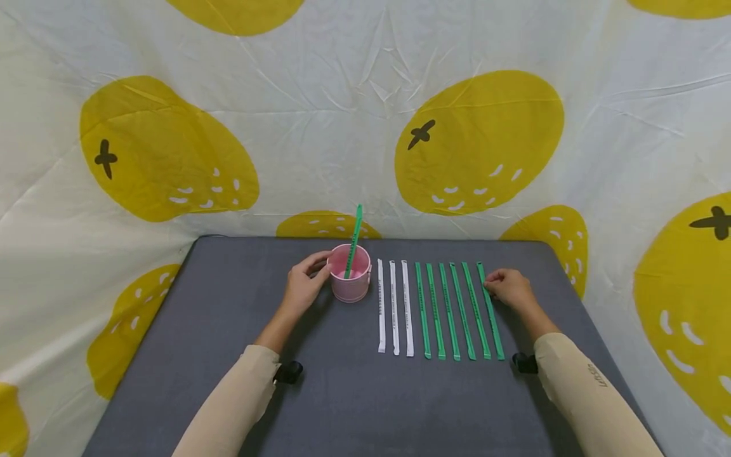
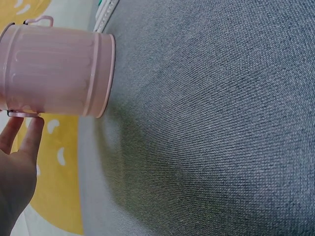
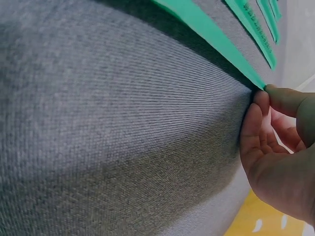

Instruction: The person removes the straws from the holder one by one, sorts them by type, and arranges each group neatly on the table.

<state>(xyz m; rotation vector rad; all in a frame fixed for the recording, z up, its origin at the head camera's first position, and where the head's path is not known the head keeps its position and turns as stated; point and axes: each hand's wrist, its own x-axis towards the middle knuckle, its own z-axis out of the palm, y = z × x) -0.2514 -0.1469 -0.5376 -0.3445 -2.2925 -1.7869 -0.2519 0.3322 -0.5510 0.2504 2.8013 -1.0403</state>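
A pink bucket (image 1: 349, 289) stands upright on the table, with one green paper-wrapped straw (image 1: 355, 238) leaning in it and sticking out above the rim. My left hand (image 1: 304, 282) is at the bucket's left side; in the left wrist view its extended fingertips (image 2: 33, 129) touch the small side handle (image 2: 24, 114). My right hand (image 1: 510, 289) pinches the far end of the rightmost green straw (image 3: 212, 35) between thumb and fingers. Several more green straws (image 1: 447, 311) lie in a row to its left, then three white wrapped straws (image 1: 394, 311) nearest the bucket.
Dark grey cloth covers the table (image 1: 354, 406). Behind it and at both sides hangs a white curtain (image 1: 325, 127) with big yellow fruit prints. Each wrist wears a small black camera (image 1: 288, 372).
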